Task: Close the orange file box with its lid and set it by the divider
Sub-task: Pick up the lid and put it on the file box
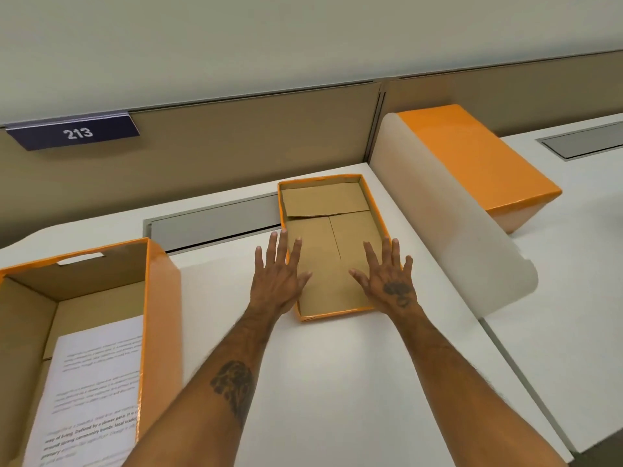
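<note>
While both hands, left hand and right hand, reach spread-fingered over the upturned lid at centre frame, the open orange file box waits lower left on the desk; fetching the lid looks underway, gripping its long edges next.
</note>
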`<state>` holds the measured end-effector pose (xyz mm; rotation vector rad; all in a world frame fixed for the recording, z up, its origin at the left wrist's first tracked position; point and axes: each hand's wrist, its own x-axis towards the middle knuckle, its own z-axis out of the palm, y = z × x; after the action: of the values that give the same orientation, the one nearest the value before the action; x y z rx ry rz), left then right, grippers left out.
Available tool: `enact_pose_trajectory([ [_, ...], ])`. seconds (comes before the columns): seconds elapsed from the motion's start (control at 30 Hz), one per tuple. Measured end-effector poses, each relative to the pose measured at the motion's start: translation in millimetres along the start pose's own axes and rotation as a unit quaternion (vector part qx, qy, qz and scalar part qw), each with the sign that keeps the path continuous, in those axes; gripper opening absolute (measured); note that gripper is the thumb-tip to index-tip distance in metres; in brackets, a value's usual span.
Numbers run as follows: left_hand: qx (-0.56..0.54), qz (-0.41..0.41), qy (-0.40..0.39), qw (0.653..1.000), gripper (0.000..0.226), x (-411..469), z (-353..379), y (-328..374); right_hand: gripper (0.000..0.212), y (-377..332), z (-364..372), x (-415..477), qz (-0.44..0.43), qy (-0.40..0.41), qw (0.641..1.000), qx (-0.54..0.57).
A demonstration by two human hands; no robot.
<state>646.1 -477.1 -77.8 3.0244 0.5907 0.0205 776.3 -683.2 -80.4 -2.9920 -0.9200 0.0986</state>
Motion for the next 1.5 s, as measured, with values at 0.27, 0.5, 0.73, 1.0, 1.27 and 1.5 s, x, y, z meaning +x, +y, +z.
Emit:
enact_pose_trajectory([
  [0.27, -0.03, -0.058, -0.061, 0.996, 0.072, 22.4, 35.0, 9.2, 0.081, 24.4, 18.6, 22.5, 0.041, -0.036, 0.998, -0.004],
  [0.5, -0.203, -0.158, -0.084, 0.963, 0.077, 16.2, 37.8, 18.6, 0.077, 15.9, 30.0, 25.8, 0.075, -0.066, 0.995, 0.021],
  [0.73, -0.282, -0.225, -0.049, 0.931, 0.071, 6.7, 24.4, 25.8, 0.069, 2.0, 23.3, 13.0, 0.111, -0.035, 0.985, 0.126],
  [1.0, -0.365, -0.208, 0.093, 0.903, 0.066, -16.4, -33.7, 2.8, 0.065, -25.3, -49.1, 7.1, 0.279, -0.005, 0.898, 0.341],
  [1.27, -0.43, -0.196, 0.196, 0.859, 0.061, -56.6, -106.0, -55.4, 0.007, -67.4, -175.0, -5.9, 0.182, -0.025, 0.822, 0.54],
  [1.5, -0.484, -0.218, 0.15, 0.834, 0.049, -118.3, -170.5, -111.0, 0.025, -150.4, -264.7, -69.5, 0.014, -0.036, 0.771, 0.636],
])
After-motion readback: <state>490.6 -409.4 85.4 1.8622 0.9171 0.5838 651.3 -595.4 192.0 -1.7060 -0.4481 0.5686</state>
